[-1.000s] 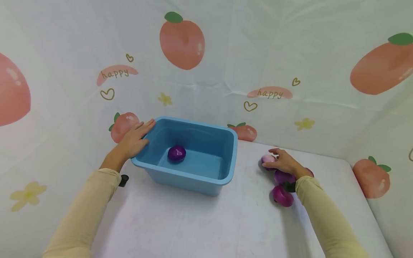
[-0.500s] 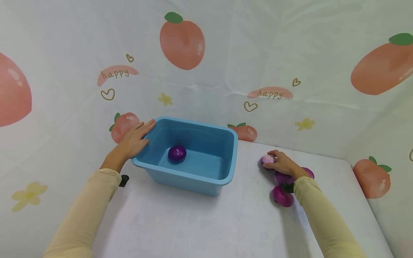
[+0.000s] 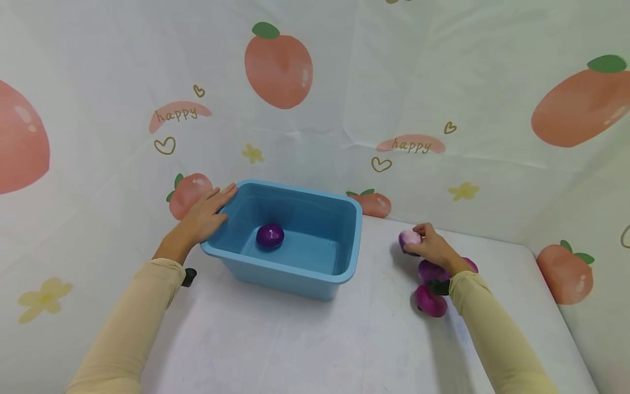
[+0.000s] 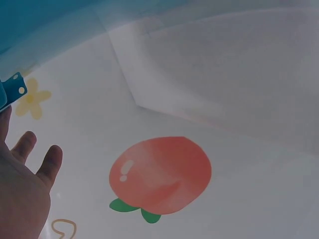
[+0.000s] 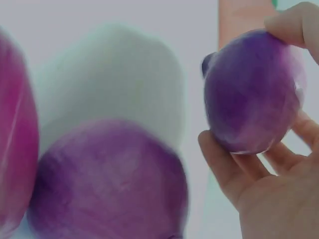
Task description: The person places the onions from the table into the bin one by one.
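Note:
My left hand (image 3: 204,214) rests on the left rim of a blue plastic basin (image 3: 285,277), its fingers fairly straight along the edge. In the left wrist view the left fingers (image 4: 50,164) show below the blue wall. At the right, my right hand (image 3: 434,246) pinches a round purple-and-white onion (image 3: 408,241) between thumb and fingers. The right wrist view shows this onion (image 5: 251,94) close up, with a small dark nub. Inside the basin lies a dark purple onion (image 3: 270,236).
Under my right wrist sit more purple onions (image 3: 433,271), one pinker onion (image 3: 430,301) nearest me; the sleeve partly hides them. A white cloth (image 3: 275,345) covers the table. A fruit-printed cloth wall (image 3: 320,137) rises close behind the basin.
My right hand has closed its fingers and thumb on the purple-and-white onion and raised it slightly. The left hand and the basin have stayed put.

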{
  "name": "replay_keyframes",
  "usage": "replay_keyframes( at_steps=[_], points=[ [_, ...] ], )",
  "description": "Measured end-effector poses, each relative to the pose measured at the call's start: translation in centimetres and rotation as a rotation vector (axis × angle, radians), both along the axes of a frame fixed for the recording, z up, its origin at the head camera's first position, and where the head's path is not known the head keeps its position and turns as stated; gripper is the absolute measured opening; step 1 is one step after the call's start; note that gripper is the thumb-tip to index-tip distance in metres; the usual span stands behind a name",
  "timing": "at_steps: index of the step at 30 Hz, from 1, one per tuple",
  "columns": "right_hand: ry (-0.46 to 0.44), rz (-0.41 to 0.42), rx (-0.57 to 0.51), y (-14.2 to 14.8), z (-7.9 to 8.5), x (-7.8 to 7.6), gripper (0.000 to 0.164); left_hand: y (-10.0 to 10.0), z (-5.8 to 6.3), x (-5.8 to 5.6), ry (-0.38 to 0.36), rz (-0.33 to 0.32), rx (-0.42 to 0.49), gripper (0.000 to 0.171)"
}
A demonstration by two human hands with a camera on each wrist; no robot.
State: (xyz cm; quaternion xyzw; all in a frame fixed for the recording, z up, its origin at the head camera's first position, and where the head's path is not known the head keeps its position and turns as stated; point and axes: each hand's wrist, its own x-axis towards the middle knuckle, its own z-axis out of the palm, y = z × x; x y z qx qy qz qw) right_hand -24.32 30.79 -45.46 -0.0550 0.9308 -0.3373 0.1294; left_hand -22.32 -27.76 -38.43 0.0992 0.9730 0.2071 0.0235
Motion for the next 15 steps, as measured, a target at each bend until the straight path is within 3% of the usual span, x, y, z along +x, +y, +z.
replay_keyframes(
  at_steps=[5, 8, 15],
  points=[
    [0.107, 0.030, -0.105, -0.7, 0.8, -0.3, 0.083, -0.1, 0.0, 0.0, 0.007, -0.005, 0.002, 0.069],
    [0.165, 0.053, -0.116, -1.4, 1.6, -0.4, 0.080, -0.1, -0.1, -0.1, 0.014, -0.008, 0.002, 0.069],
    [0.171, 0.033, -0.226, -3.5, 4.2, -0.1, 0.073, -0.1, -0.1, 0.0, 0.016, -0.008, -0.001, 0.068]
  ],
)
